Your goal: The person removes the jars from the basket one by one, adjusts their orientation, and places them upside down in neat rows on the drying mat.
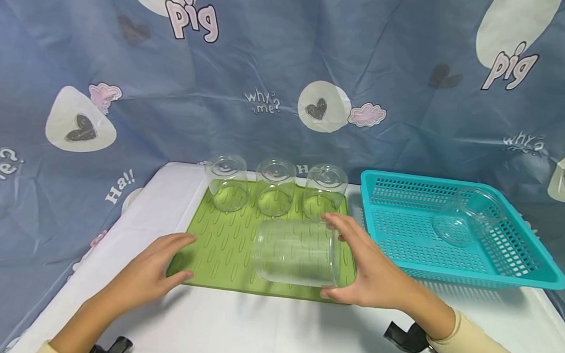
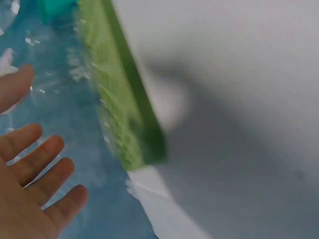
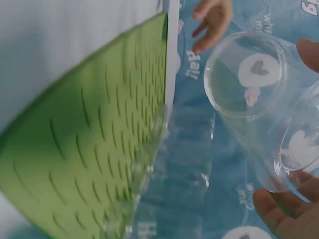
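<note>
My right hand (image 1: pixel 370 275) grips a clear drinking glass (image 1: pixel 298 252) at its right end, thumb below and fingers above. The glass lies sideways in the air over the green drying mat (image 1: pixel 224 242); the right wrist view shows its round end (image 3: pixel 246 74) facing the other hand. My left hand (image 1: pixel 150 270) stands apart from the glass, at the mat's near left corner, thumb and fingers spread with nothing between them. Its spread fingers (image 2: pixel 47 154) also show in the left wrist view. Three clear glasses (image 1: pixel 227 182) stand upside down in a row along the mat's far edge.
To the right of the mat stands a turquoise plastic basket (image 1: pixel 402 238) with a clear glass (image 1: pixel 468 219) lying in it. A white cloth (image 1: pixel 240 325) covers the table. Behind it hangs a blue printed curtain (image 1: pixel 219 112).
</note>
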`<move>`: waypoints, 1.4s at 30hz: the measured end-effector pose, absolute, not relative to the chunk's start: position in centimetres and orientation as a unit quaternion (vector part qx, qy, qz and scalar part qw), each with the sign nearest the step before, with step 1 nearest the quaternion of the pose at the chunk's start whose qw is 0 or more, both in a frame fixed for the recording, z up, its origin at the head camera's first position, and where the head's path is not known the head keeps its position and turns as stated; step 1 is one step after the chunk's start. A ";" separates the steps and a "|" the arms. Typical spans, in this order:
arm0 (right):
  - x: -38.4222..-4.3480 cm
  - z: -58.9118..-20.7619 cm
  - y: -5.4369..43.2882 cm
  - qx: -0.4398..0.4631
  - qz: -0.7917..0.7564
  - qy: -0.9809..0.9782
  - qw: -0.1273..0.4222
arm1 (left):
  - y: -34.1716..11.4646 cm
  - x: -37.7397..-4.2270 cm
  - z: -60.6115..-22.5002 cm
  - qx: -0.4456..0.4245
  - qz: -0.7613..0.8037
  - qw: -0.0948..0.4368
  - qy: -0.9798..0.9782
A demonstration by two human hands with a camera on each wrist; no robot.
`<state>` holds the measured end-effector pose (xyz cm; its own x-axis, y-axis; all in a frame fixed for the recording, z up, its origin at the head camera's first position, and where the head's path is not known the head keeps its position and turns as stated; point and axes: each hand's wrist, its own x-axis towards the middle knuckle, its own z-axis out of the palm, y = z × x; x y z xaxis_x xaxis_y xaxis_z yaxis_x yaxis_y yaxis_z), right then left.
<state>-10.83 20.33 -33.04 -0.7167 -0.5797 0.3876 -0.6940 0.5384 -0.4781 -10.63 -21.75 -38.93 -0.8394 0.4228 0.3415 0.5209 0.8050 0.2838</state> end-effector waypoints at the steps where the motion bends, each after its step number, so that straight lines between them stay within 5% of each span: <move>1: -10.8 -32.8 20.6 0.363 0.303 -0.877 0.089 | -22.1 -10.7 -39.2 -0.251 -0.173 0.131 -0.943; 14: -12.5 -29.0 21.4 0.376 0.189 -0.905 0.069 | -23.1 -11.5 -41.0 -0.236 -0.172 -0.016 -0.956; 27: -14.7 -26.5 17.3 0.443 0.091 -0.891 0.034 | -22.7 -11.5 -41.6 -0.235 -0.161 -0.009 -0.959; 42: -17.4 -28.1 11.7 0.473 0.159 -0.863 0.085 | -22.4 -12.3 -41.3 -0.235 -0.152 -0.039 -0.959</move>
<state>-17.41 11.66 -28.14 -0.5390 -0.7883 0.2966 -0.8423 0.5029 -0.1941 -12.30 -22.39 -41.29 -0.8862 0.4633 -0.0026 0.4399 0.8432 0.3089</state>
